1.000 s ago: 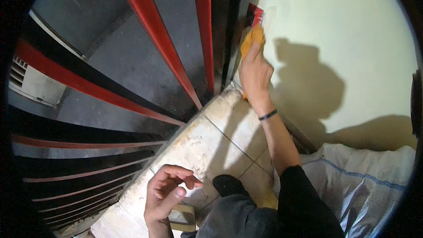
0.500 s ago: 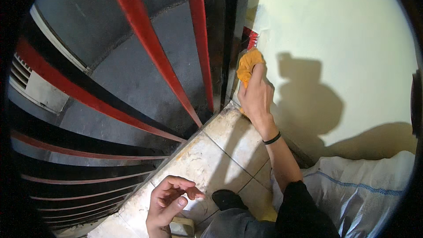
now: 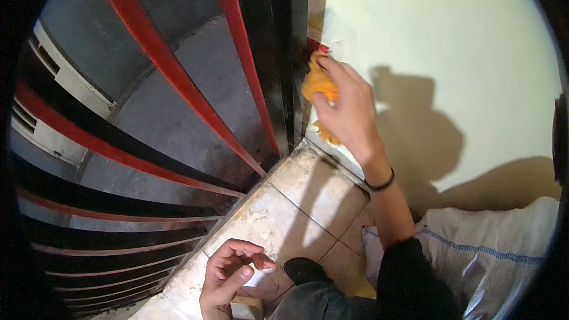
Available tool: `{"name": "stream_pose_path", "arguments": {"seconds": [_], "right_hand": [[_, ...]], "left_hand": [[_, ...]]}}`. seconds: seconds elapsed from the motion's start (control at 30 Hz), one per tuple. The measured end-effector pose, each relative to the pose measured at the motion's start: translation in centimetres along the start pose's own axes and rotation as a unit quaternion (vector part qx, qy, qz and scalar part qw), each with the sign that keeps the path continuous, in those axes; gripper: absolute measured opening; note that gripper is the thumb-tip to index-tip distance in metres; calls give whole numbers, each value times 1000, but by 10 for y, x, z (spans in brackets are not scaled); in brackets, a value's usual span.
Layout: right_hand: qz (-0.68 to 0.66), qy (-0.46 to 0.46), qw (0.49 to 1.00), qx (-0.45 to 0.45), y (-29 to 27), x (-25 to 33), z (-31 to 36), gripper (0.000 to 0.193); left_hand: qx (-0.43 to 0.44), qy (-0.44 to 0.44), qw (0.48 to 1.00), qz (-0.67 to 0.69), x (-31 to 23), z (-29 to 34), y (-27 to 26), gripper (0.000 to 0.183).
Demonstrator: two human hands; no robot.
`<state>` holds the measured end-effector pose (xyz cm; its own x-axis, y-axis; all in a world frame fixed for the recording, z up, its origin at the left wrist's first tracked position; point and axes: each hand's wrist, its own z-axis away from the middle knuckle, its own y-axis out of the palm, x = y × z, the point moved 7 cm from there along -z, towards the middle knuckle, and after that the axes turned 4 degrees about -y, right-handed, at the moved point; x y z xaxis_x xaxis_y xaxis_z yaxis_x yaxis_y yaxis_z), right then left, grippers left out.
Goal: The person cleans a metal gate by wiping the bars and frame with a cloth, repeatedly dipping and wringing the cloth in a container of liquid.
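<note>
An orange cloth [image 3: 319, 85] is gripped in my right hand [image 3: 351, 108], pressed near the narrow edge where the pale wall [image 3: 432, 18] meets the dark post [image 3: 272, 35]. Part of the cloth hangs below my fingers. Just above it shows a small red patch [image 3: 318, 45] at the wall's edge. My left hand [image 3: 230, 275] hovers over the tiled floor at the bottom, fingers loosely curled and thumb apart, with nothing in it.
Red and black railing bars [image 3: 160, 53] fan out on the left, with a grey floor [image 3: 178, 101] beyond them. A white woven sack [image 3: 492, 243] with a blue stripe stands at lower right. Stained tiles [image 3: 302, 201] lie below. A dark shoe [image 3: 305, 269] and a yellowish block [image 3: 247, 308] are near my left hand.
My right hand has turned and shifted slightly up along the wall edge with the cloth, whose lower end now hangs in view. My left hand has barely moved. The view has shifted a little.
</note>
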<state>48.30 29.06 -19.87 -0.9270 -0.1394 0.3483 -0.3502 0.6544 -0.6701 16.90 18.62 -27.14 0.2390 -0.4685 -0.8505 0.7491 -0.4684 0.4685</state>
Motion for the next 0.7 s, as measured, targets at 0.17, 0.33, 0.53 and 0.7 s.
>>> {"name": "stream_pose_path", "arguments": {"seconds": [0.17,0.33,0.53,0.7], "right_hand": [[54,67,996,22,-10,11,-1,51],[110,104,975,165,34,-20,-32,39],[145,148,955,214,32,-17,-9,36],[158,86,969,169,36,-24,-50,31]], "left_hand": [[-15,7,1000,-14,0,7,-6,37],[4,12,1000,-10,0,6,-4,37],[-12,0,1000,-4,-2,18,-9,37],[-21,17,999,17,-4,19,-13,37]]}}
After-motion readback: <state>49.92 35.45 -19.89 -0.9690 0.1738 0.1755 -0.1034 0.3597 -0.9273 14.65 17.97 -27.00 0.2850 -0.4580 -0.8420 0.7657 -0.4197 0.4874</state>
